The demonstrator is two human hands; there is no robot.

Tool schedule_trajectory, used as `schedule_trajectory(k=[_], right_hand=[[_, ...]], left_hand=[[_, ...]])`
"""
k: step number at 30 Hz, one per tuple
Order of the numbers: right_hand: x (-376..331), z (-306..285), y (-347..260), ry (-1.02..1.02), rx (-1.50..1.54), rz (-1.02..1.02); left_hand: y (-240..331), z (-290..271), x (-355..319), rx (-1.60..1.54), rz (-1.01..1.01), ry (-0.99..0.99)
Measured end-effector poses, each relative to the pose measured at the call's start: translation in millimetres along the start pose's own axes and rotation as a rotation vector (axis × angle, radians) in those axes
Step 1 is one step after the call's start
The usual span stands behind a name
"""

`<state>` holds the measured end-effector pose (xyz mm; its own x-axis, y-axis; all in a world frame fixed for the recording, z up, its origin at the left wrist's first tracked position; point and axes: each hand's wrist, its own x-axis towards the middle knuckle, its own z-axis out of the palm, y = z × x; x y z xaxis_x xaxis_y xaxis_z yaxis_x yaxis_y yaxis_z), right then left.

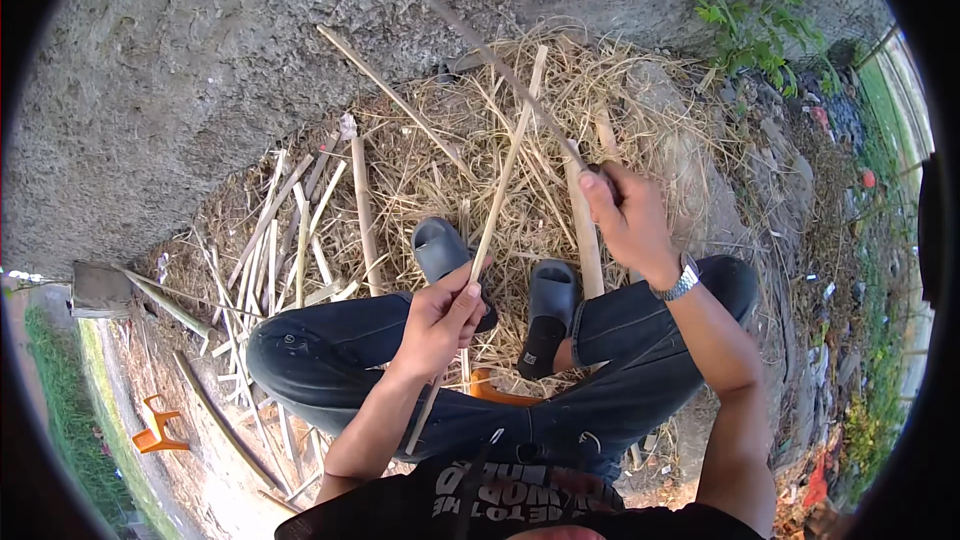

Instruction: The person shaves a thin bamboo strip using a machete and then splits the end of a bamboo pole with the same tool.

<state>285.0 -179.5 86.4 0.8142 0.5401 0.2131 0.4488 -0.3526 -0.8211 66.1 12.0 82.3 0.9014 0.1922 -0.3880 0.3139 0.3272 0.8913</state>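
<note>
Nearest me, the left grip (437,320) pinches a long, pale wooden stick (503,185) slanting up past a dark grey rubber sandal (437,246). The right grip (634,220) clasps a long, narrow, grey-brown bar (500,68) that crosses the stick's far end in my view; I can't tell whether they touch. Beyond, pale split sticks (302,255) lie toward the left edge of the straw-strewn ground (600,70), whose far edge meets a rough grey wall (200,70).

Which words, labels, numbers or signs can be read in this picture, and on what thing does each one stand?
Black shirt: pale capital letters across the front; I do not copy out the wording.
Dark sock: one small light mark, too small to read.
No other writing can be made out.
</note>
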Motion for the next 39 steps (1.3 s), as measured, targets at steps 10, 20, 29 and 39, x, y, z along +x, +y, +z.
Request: schedule_trajectory(k=[10, 20, 29, 39], right_hand=[[2, 1, 23, -0.068, -0.448, -0.344], [-11, 16, -6, -0.183, -0.481, -0.438], [47, -8, 48, -0.032, -0.618, -0.106], [58, -14, 89, -0.011, -0.521, 0.031]], left_hand=[[-2, 26, -18, -0.091, 0.037, -0.035], [-8, 18, -26, -0.068, 0.064, 0.019], [-21, 14, -30, 0.022, 0.061, -0.013], [-26, 9, -48, 0.120, 0.046, -0.039]])
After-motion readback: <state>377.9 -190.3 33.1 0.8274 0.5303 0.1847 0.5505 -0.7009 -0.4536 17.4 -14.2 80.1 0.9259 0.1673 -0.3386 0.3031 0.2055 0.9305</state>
